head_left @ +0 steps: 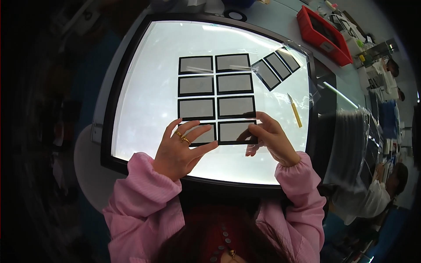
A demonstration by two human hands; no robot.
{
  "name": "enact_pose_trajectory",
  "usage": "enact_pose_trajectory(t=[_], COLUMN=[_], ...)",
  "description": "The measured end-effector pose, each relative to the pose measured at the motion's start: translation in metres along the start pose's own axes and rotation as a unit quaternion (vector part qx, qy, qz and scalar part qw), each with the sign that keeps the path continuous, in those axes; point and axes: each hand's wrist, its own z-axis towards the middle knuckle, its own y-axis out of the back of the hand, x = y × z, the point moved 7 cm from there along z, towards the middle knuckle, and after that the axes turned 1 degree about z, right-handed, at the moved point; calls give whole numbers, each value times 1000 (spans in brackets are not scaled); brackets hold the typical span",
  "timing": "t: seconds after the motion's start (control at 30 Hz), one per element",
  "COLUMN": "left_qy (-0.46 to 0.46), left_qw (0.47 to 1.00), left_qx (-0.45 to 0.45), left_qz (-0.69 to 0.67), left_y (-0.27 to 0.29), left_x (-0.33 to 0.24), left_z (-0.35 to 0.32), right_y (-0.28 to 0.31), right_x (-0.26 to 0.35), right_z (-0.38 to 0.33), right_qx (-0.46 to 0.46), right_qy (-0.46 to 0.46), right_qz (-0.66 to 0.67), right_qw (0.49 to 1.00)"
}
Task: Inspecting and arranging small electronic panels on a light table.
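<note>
Two columns of grey rectangular panels with black borders [234, 106] lie over a lit white light table [144, 87]. I cannot tell whether they are separate or joined in one clear sheet. My right hand [274, 140] pinches the right edge of the nearest right panel [234, 131], thumb on top and fingers partly beneath it. Over the nearest left panel [206, 136] my left hand [177, 151] is open, fingers spread, with its index fingertip at the gap between the two panels. Two gold rings are on that hand.
Three similar panels [277, 65] lie tilted at the far right, near crinkled clear film [312, 87]. A yellow craft knife [295, 111] rests on the right side. Beyond stand a red bin [302, 19] and a tape roll [235, 15]. Other people [372, 197] are at the right.
</note>
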Motion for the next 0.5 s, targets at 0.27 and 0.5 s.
enact_pose_trajectory(t=[0.27,0.5], left_qy=[-11,-25], left_qw=[991,991], left_qx=[-28,5], left_qz=[-133,-134], left_y=[5,5], left_x=[0,-7], left_z=[2,2], right_y=[20,90], right_x=[78,193], right_z=[-51,-193], right_qx=[-193,-354], right_qy=[264,376], right_qz=[-414,-321], right_qw=[849,794])
